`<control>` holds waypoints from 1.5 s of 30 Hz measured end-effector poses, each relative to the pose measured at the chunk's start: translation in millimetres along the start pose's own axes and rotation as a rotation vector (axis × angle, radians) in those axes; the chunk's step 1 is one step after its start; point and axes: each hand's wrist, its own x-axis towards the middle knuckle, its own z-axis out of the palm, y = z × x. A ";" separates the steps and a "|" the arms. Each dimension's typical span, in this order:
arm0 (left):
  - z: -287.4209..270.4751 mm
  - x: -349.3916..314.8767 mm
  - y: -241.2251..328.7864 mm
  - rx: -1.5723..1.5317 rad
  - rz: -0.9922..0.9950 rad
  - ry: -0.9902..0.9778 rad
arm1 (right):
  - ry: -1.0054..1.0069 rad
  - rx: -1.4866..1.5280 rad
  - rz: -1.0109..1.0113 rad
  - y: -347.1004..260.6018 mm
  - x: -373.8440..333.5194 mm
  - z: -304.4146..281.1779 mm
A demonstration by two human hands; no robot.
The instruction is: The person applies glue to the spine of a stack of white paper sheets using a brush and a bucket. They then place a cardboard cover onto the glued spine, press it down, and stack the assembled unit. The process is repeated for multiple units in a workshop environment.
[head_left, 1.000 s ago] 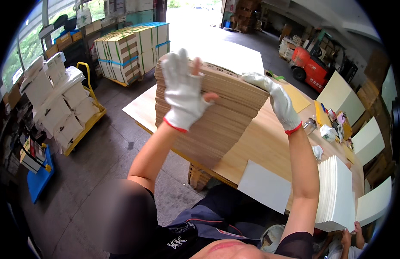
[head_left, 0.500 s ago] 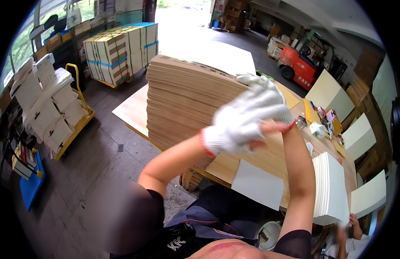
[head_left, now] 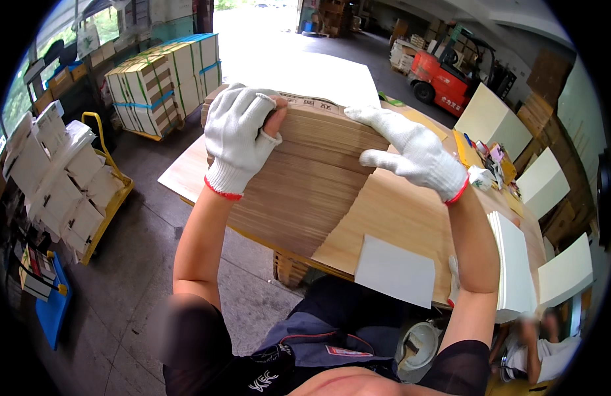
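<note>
A tall stack of brown cardboard sheets point(head_left: 292, 178) stands on the wooden table in front of me. At its upper left end my left hand point(head_left: 243, 129), in a white knitted glove with a red cuff, has its fingers bent over the top edge, a bare thumb tip showing. My gloved right hand point(head_left: 411, 145) is at the stack's right end, fingers stretched forward and thumb spread apart. Its fingertips reach the upper right corner of the sheets. Nearer to me, a white sheet point(head_left: 394, 270) lies flat by the table's front edge.
The tabletop point(head_left: 358, 218) holds a stack of white boards point(head_left: 513, 264) at right, beside a seated person point(head_left: 536, 350). Small tools and paper point(head_left: 493, 162) clutter its right side. A red forklift point(head_left: 444, 72), strapped pallet loads point(head_left: 163, 86) and a loaded yellow trolley point(head_left: 104, 211) stand around. A bucket point(head_left: 421, 343) sits below.
My hands were close together over the stack's right part, the left one blurred. Now my left hand has moved left to the stack's far upper end, and my right stays by the right corner.
</note>
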 end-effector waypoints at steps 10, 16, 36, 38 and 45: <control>-0.8 -4.6 11.7 0.058 -0.036 -0.044 | 0.191 -0.398 0.219 -38.9 17.7 30.5; -2.5 -9.0 5.0 0.065 0.026 -0.083 | 0.085 -0.147 0.067 -24.9 1.2 10.1; 16.8 -62.1 24.9 -0.281 0.092 0.102 | -0.108 0.202 0.160 -12.2 1.5 -7.0; 42.5 -51.1 50.6 -0.118 0.312 0.068 | -0.098 0.221 0.155 -10.9 0.3 -4.0; 37.0 -53.3 -6.3 0.279 -0.099 0.085 | -0.111 0.226 0.178 -12.9 0.4 -7.1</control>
